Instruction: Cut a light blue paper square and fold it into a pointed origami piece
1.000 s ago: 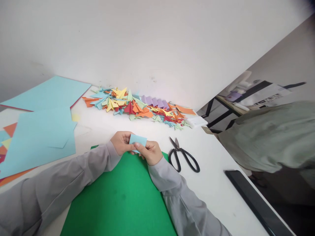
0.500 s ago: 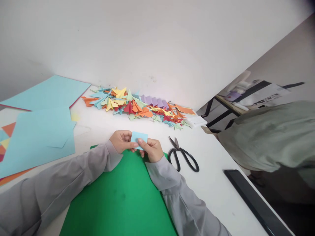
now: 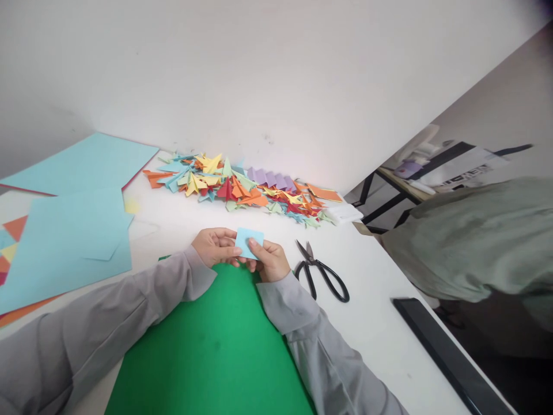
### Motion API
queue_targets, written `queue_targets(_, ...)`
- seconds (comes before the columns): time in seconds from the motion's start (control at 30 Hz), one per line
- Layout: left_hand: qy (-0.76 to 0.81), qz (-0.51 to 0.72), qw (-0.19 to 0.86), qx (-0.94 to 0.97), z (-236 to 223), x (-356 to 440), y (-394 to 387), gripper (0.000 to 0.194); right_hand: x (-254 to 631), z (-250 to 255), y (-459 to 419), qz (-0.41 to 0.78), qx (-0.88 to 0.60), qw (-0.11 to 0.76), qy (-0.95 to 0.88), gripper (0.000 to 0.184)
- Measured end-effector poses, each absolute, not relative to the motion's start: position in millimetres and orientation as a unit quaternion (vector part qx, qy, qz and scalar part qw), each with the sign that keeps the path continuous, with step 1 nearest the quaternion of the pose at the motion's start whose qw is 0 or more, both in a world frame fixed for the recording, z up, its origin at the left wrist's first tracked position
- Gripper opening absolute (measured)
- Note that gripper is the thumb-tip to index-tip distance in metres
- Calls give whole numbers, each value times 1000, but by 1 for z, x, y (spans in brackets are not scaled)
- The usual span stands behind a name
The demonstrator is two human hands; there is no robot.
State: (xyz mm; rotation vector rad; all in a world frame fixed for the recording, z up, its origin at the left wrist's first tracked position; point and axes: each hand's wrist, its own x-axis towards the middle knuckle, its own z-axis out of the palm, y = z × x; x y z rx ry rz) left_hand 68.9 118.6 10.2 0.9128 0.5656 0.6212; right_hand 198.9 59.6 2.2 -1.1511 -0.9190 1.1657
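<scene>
A small light blue paper square (image 3: 244,235) is held up just past the top edge of a green sheet (image 3: 207,346). My right hand (image 3: 275,262) pinches it, thumb on its front face and fingers behind. At its left edge my left hand (image 3: 211,246) is closed, thumb tip against the lower left corner; its fingertips are partly hidden behind the paper. Scissors with black handles (image 3: 330,279) lie slightly open to the right of my right hand.
Folded paper planes (image 3: 242,190) in several colours lie heaped along the wall, with purple folded paper (image 3: 272,178) among them. Large light blue sheets (image 3: 64,242) lie at left. A black flat bar (image 3: 444,351) rests by the right edge. Beyond it is a person in a grey-green garment (image 3: 475,242).
The paper square has moved slightly right and up with my right hand. My left thumb now covers less of it. Scissors and heap have stayed put.
</scene>
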Motion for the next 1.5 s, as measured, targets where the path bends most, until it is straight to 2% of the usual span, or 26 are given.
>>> queue_targets(0.2, 253, 291, 809, 444, 9, 68, 120, 53, 199, 1, 59, 483, -505, 583, -414, 35)
queue_targets(0.4, 259, 296, 783, 482, 8, 69, 119, 44, 200, 0, 58, 437, -530, 552, -473, 28)
queue_targets(0.67, 227, 260, 824, 448, 8, 69, 119, 43, 201, 2, 58, 521, -487, 563, -417, 29)
queue_targets(0.97, 222, 276, 830, 430, 8, 69, 119, 44, 204, -1, 61, 574, -464, 578, -347, 40)
queue_targets(1.1, 219, 272, 834, 427, 9, 69, 118, 42, 203, 0, 60, 555, -470, 589, -352, 39)
queue_targets(1.23, 217, 282, 830, 430, 10, 68, 119, 40, 203, 1, 59, 519, -494, 590, -371, 47)
queue_targets(1.5, 247, 293, 783, 490, 11, 69, 118, 40, 197, 2, 58, 480, -539, 546, -424, 50)
